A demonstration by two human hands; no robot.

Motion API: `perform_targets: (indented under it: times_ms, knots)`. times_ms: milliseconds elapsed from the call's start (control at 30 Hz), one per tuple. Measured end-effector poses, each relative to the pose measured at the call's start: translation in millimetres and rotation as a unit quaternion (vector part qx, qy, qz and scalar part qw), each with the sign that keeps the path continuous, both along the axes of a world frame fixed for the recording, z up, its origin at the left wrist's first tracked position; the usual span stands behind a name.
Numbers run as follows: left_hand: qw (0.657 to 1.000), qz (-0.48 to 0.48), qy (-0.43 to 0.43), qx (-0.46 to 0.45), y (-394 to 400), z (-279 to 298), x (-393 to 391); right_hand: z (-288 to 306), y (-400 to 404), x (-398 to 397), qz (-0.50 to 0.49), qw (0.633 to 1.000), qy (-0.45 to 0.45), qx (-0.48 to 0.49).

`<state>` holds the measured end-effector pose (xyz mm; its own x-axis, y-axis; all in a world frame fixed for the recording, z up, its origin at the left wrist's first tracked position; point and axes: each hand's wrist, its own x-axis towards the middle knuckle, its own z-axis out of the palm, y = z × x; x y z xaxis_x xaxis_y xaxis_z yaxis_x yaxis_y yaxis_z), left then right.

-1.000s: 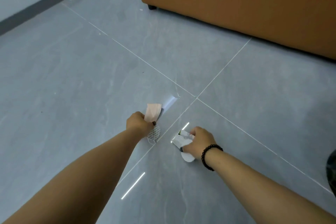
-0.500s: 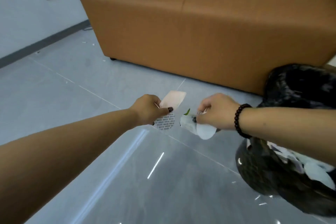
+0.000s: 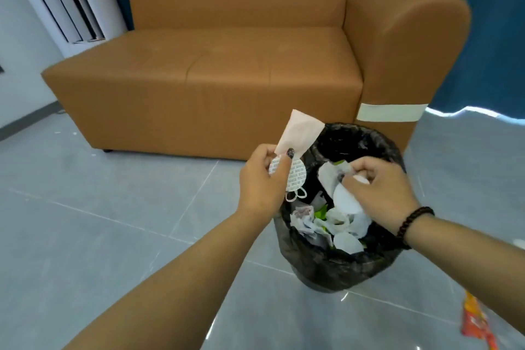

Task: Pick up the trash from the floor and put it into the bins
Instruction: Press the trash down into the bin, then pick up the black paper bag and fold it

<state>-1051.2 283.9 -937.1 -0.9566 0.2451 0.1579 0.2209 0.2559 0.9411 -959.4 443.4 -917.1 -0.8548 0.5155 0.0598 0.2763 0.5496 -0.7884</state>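
Note:
A bin (image 3: pixel 318 270) lined with a black bag stands on the grey floor in front of me, holding several crumpled white and green scraps. My left hand (image 3: pixel 260 182) is at the bin's left rim, pinching a pale pink paper slip (image 3: pixel 298 131) together with a round white printed lid (image 3: pixel 295 176). My right hand (image 3: pixel 380 187) hovers over the bin's opening, closed on crumpled white paper (image 3: pixel 331 173) that hangs into the bin.
An orange sofa (image 3: pixel 216 71) stands right behind the bin, its armrest at the right. An orange-red wrapper (image 3: pixel 474 318) lies on the floor at the lower right. Blue curtains (image 3: pixel 494 37) hang at the back right, and a wall with baseboard runs along the left.
Both hands lifted the trash off the floor and carried it rightwards to the bin. My view rose from the tiles to the sofa and bin.

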Motion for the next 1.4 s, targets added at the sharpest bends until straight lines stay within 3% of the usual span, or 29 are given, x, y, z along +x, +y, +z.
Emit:
perform_targets:
  times_ms: [67, 133, 167, 233, 300, 333, 367, 467, 500, 667, 800, 867, 1000, 1100, 1167, 1267, 1400]
  knots:
    - [0.990, -0.056, -0.043, -0.118, 18.5, -19.3, 6.0, -34.9, 0.5, 1.0, 0.043, 0.984, -0.144, 0.095]
    - [0.965, -0.102, -0.063, -0.232, 27.4, -42.0, 10.2, -53.3, 6.7, 0.6, 0.039, 0.973, -0.215, 0.075]
    - [0.964, -0.099, -0.060, -0.238, 27.3, -47.4, 12.8, -53.4, 11.7, -1.0, 0.028, 0.980, -0.184, 0.065]
    - [0.976, -0.078, -0.046, -0.198, 26.0, -52.9, 15.6, -42.5, 23.0, -0.4, -0.004, 0.998, -0.020, 0.063]
    - [0.983, -0.068, -0.040, -0.168, 24.5, -55.0, 14.6, -31.4, 31.0, 3.6, -0.058, 0.977, 0.203, 0.042]
    - [0.984, -0.067, -0.044, -0.160, 24.0, -57.0, 14.2, -33.8, 34.4, 4.9, -0.067, 0.962, 0.260, 0.044]
    - [0.984, -0.065, -0.047, -0.157, 22.0, -56.9, 14.6, -39.2, 34.9, 4.3, -0.053, 0.964, 0.253, 0.067]
    - [0.985, -0.051, -0.051, -0.156, 20.7, -55.4, 16.1, -82.4, 39.9, 2.9, 0.016, 0.991, -0.007, 0.134]
    - [0.987, -0.051, -0.047, -0.145, 20.6, -52.4, 16.6, -91.5, 42.4, 6.4, 0.011, 0.992, -0.027, 0.121]
    - [1.000, -0.015, -0.019, 0.005, 33.6, -39.2, 12.9, -100.4, 50.8, 33.1, -0.072, 0.988, 0.119, 0.073]
    - [0.987, -0.021, -0.061, -0.146, 47.5, -57.8, 6.4, -108.9, 47.7, 41.5, -0.101, 0.986, 0.118, 0.054]
    - [0.983, 0.011, -0.055, -0.176, 47.3, -68.0, 0.9, -111.2, 51.3, 39.6, -0.132, 0.985, 0.099, 0.048]
    - [0.962, 0.062, -0.026, -0.265, 30.5, -84.2, -17.0, -126.7, 77.2, 15.1, -0.199, 0.980, -0.007, -0.009]
    - [0.914, -0.029, -0.139, -0.379, 26.9, -95.4, -31.7, -132.6, 110.7, -12.5, -0.245, 0.962, -0.075, -0.094]
    - [0.903, -0.078, -0.205, -0.370, 30.4, -96.2, -38.9, -132.3, 128.9, -31.2, -0.244, 0.958, -0.103, -0.113]
    - [0.905, -0.115, -0.245, -0.328, 35.8, -98.3, -51.5, -130.7, 152.3, -66.4, -0.246, 0.957, -0.073, -0.135]
    - [0.909, -0.125, -0.285, -0.279, 34.2, -98.7, -58.2, -130.8, 176.7, -107.2, -0.313, 0.911, -0.076, -0.257]
